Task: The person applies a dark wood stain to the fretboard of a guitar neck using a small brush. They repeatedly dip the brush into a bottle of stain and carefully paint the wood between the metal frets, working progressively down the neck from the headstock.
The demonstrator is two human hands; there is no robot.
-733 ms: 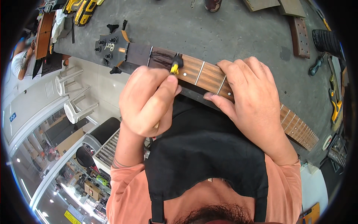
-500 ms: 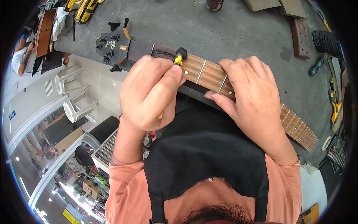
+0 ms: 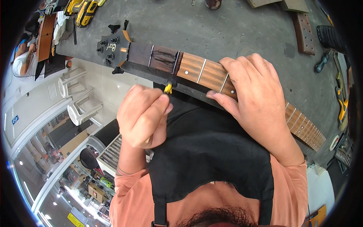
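Bench: dull grey top (image 3: 227,34), scuffed and pitted; drilled brown block (image 3: 303,34) at 1 o'clock, yellow-and-black power tool (image 3: 87,13) at 11.
Guitar neck: lies across the bench from 10 to 4 o'clock, bare fretboard wood (image 3: 192,68) upward. Matte black headstock (image 3: 113,47) at 10 with black tuners.
Change: yellow-and-black tool (image 3: 168,89) is off the fretboard. Half a second ago its black tip was on the wood beside the dark section; now it sits just past the neck's 6 o'clock edge, blurred.
Meaning: stroke looks broken off for the moment, my read. Dark section (image 3: 162,59) is now fully exposed.
Dark section: near-black, ragged streaks between two metal frets; stretch toward the headstock is smoother, also dark. Toward 4 o'clock: brown striped grain, round pale dots, thin straight frets.
Left hand (image 3: 145,115): curled closed, thumb and forefinger pinching the tool; clear of the neck, at 7 o'clock from the dark section. Tip shape too blurred to tell.
Right hand (image 3: 255,81): part-open arch gripping across the neck, fingers over the far edge, thumb along the near one. Same hold as before.
Apron: soft black cloth (image 3: 211,147), creased, at 6 o'clock.
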